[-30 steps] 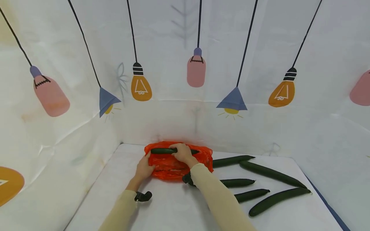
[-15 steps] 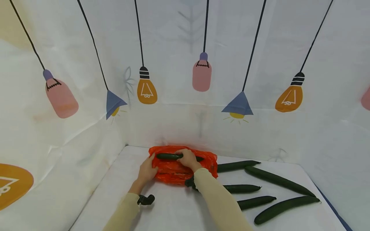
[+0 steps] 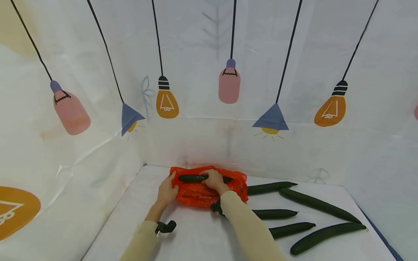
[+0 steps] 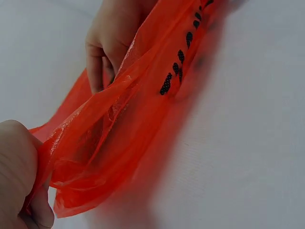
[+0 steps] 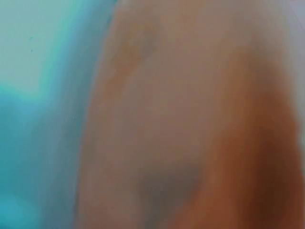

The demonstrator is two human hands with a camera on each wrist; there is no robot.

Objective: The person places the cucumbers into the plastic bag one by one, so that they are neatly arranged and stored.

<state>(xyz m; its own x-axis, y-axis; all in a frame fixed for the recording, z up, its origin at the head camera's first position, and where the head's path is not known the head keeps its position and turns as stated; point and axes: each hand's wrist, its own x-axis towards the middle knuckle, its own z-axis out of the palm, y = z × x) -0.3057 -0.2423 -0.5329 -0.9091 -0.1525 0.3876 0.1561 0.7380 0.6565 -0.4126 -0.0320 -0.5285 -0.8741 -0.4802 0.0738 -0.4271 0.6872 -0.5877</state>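
A red plastic bag (image 3: pixel 196 194) with dark printing on its front lies at the back of the white table, its mouth apart. My left hand (image 3: pixel 167 190) grips the bag's left edge; in the left wrist view its thumb and fingers (image 4: pixel 40 205) pinch the thin plastic. A dark green cucumber (image 3: pixel 191 178) lies lengthwise within the bag's opening. My right hand (image 3: pixel 214 180) grips it from above near its middle. In the left wrist view, the right hand's fingers (image 4: pixel 96 71) reach down behind the bag's near wall, which hides the cucumber there. The right wrist view is a blur of skin.
Several more cucumbers lie on the right of the table, among them a long one (image 3: pixel 320 204) and a curved one (image 3: pixel 326 237). Another (image 3: pixel 277 214) is partly behind my right sleeve (image 3: pixel 248 228). A white sheet wall (image 3: pixel 202 145) with printed lamps rises behind the table.
The head view has shifted, so everything sits slightly farther right and lower. Both hands keep their hold on bag and cucumber. The printing on the bag's front now shows more clearly.
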